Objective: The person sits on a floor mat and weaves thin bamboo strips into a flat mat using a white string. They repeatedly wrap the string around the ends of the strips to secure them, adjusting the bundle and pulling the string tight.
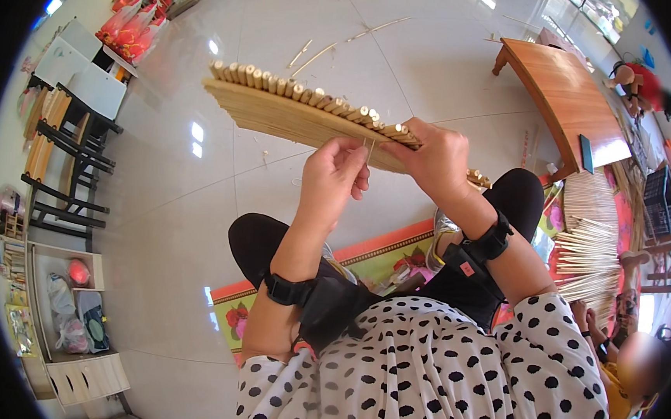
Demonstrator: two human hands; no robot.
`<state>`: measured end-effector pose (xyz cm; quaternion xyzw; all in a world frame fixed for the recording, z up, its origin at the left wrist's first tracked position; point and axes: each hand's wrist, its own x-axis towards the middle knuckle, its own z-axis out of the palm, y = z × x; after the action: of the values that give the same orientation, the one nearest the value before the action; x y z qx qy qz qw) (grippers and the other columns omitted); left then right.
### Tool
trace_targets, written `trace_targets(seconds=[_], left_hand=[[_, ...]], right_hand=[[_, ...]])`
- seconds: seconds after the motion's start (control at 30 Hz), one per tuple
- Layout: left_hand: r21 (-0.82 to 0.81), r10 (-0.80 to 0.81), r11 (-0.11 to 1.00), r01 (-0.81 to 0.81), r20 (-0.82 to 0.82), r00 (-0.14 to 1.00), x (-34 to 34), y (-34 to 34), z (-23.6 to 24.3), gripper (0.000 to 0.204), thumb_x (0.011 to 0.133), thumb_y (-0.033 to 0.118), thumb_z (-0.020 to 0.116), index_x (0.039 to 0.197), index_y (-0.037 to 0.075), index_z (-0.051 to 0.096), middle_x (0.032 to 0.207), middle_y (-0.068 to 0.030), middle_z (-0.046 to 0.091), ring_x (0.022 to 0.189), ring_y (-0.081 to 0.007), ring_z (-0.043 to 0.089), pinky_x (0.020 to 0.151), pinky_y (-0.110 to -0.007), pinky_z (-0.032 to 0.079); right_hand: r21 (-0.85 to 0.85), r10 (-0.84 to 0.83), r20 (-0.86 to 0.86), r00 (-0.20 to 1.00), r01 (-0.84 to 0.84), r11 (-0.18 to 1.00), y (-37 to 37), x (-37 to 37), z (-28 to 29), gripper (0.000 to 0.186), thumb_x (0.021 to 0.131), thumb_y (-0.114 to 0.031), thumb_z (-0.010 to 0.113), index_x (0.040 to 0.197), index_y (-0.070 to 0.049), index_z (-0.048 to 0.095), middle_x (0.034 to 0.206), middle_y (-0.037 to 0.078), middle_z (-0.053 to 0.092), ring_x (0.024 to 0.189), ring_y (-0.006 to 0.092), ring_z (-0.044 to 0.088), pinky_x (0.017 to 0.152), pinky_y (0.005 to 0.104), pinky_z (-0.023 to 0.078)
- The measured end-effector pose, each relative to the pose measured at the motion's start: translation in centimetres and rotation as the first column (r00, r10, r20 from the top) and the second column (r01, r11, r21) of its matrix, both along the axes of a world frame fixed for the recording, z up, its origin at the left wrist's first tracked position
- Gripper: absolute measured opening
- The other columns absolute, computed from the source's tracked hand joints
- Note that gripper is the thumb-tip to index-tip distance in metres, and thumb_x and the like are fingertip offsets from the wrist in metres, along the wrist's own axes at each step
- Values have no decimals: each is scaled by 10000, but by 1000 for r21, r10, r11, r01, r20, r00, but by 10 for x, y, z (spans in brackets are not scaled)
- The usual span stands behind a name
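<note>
A pale tan mat of thin round stalks (pixel 280 112) is held up in front of me, tilted, with cut stalk ends lined along its upper edge. My right hand (pixel 436 158) is wrapped round its right part, thumb on the near face. My left hand (pixel 336 174) is closed in a pinch just below the mat's near face. Between its thumb and forefinger is a thin pale strand (pixel 371 151) that runs up against the mat. The mat's far side is hidden from me.
Loose stalks (pixel 315 58) lie on the tiled floor ahead. A wooden table (pixel 565 93) stands at the far right, near a person in red (pixel 649 87). At right, many stalks (pixel 589 254) lie beside a seated person in yellow (pixel 623 385). Stacked stools (pixel 70 167) stand left.
</note>
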<state>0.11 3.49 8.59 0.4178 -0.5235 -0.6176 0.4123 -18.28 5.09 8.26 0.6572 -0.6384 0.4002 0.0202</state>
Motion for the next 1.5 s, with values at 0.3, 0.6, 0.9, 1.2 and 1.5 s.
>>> trace_targets(seconds=[0.3, 0.6, 0.9, 1.2, 1.5], left_hand=[[140, -492, 870, 473, 198, 848, 38, 3, 2, 143, 967, 109, 603, 866, 18, 650, 645, -12, 579, 538, -91, 544, 474, -227, 403], [-531, 533, 843, 91, 846, -6, 355, 91, 4, 115, 911, 77, 615, 935, -22, 670, 840, -218, 657, 773, -416, 593, 733, -464, 473], [-183, 161, 839, -513, 983, -87, 582, 220, -105, 156, 892, 156, 662, 877, 4, 688, 677, -196, 649, 583, -339, 645, 565, -467, 496], [-542, 690, 724, -428, 583, 429, 315, 108, 10, 165, 993, 164, 592, 999, 22, 676, 756, -22, 610, 653, -107, 565, 586, -261, 458], [-12, 171, 985, -171, 8, 985, 20, 55, -22, 206, 1044, 102, 542, 1134, -37, 665, 944, -110, 693, 651, -146, 656, 569, -249, 502]], right_hand=[[-153, 45, -113, 993, -62, 986, -2, -4, -7, 318, 720, -294, 844, 730, -102, 591, 642, 25, 622, 625, 259, 616, 523, 393, 476], [-278, -104, -211, 972, 42, 960, 0, -58, -10, 268, 671, -197, 870, 824, -102, 672, 700, 48, 669, 706, 247, 681, 636, 365, 544], [-473, -101, -337, 936, -75, 878, 15, -61, -5, 208, 686, -77, 762, 863, -106, 657, 854, 0, 726, 797, 187, 717, 735, 328, 578], [-469, 43, -315, 948, -195, 861, 26, -35, 4, 178, 703, -81, 714, 877, -91, 676, 901, 14, 734, 826, 186, 723, 785, 352, 589], [-467, 108, -322, 941, -257, 846, 35, -11, 13, 208, 676, -84, 709, 881, -91, 676, 897, 15, 731, 819, 188, 723, 775, 344, 582]])
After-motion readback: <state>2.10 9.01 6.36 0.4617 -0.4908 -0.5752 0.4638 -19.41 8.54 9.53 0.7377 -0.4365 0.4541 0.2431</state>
